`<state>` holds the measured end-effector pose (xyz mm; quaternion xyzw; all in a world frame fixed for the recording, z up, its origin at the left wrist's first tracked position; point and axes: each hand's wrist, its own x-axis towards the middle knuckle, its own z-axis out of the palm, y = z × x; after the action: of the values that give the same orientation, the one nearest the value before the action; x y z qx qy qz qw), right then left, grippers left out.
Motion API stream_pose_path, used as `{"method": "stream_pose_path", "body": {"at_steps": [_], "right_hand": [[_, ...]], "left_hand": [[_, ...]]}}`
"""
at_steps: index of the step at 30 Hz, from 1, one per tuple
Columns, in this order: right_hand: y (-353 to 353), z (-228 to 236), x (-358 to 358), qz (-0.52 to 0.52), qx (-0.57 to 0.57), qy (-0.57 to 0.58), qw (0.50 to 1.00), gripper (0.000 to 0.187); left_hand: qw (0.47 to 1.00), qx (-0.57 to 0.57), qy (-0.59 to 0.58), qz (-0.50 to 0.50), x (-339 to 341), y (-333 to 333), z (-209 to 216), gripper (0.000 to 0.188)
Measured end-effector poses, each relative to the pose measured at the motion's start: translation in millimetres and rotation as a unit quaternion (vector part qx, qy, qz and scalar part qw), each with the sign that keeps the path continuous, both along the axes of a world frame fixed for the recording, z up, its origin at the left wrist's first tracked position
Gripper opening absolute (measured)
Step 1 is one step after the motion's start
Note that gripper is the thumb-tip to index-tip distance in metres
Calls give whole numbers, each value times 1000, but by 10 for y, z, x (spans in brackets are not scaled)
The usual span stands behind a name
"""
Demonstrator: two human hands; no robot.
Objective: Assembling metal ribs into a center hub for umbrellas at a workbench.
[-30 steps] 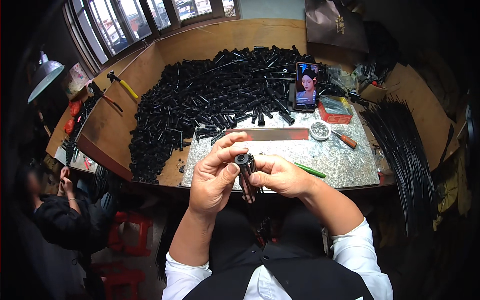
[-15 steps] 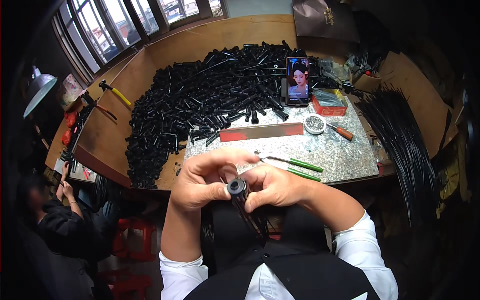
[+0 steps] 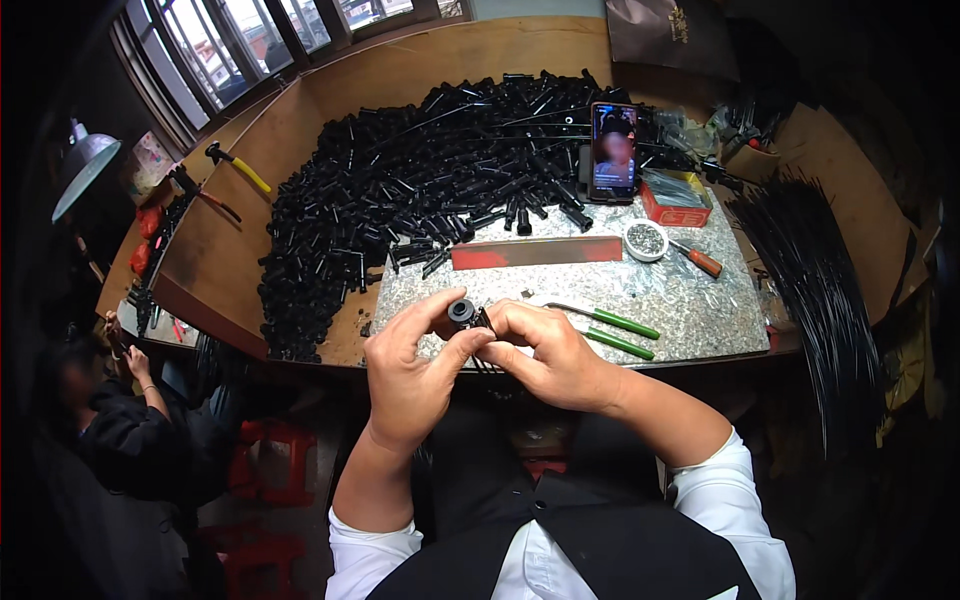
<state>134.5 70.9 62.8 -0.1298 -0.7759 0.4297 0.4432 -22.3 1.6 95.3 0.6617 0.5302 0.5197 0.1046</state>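
In front of me, over the bench's near edge, my left hand (image 3: 412,375) grips a black cylindrical part (image 3: 462,312) with a ring-shaped, hollow end facing up. Several thin black rods (image 3: 486,322) spread from its side. Beside it, the thumb and fingers of my right hand (image 3: 555,362) are pinched together around the rods, close to the cylinder; the fingertips partly hide what they grip. Just beyond my right hand lie pliers with green handles (image 3: 625,325) on the speckled board (image 3: 420,290).
A large heap of black tubular parts (image 3: 420,180) fills the bench's back left. Near the board's back are a red-and-dark bar (image 3: 540,253), a white bowl (image 3: 645,259) of small metal bits, a screwdriver (image 3: 703,263), a red box (image 3: 680,216) and a phone (image 3: 615,150). Black rods (image 3: 815,300) hang right. A co-worker (image 3: 130,430) sits left.
Both hands have moved up and away from me with the black part, now over the bench edge. The rods below it show less, and my right fingers have shifted. The view has shifted slightly.
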Motion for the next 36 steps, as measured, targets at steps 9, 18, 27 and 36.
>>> {"method": "stream_pose_path", "body": {"at_steps": [9, 18, 27, 36], "right_hand": [[65, -165, 45, 116, -221, -68, 966, 17], [-33, -257, -7, 35, -160, -54, 985, 16], [-137, -431, -168, -55, -45, -57, 996, 16], [-251, -632, -21, -1, -97, -87, 991, 22]], "left_hand": [[997, -9, 78, 10, 21, -97, 4, 29], [996, -56, -21, -69, 140, -158, -279, 29], [988, 97, 62, 106, 198, 15, -627, 16], [990, 98, -54, 85, 75, 22, -844, 23]]}}
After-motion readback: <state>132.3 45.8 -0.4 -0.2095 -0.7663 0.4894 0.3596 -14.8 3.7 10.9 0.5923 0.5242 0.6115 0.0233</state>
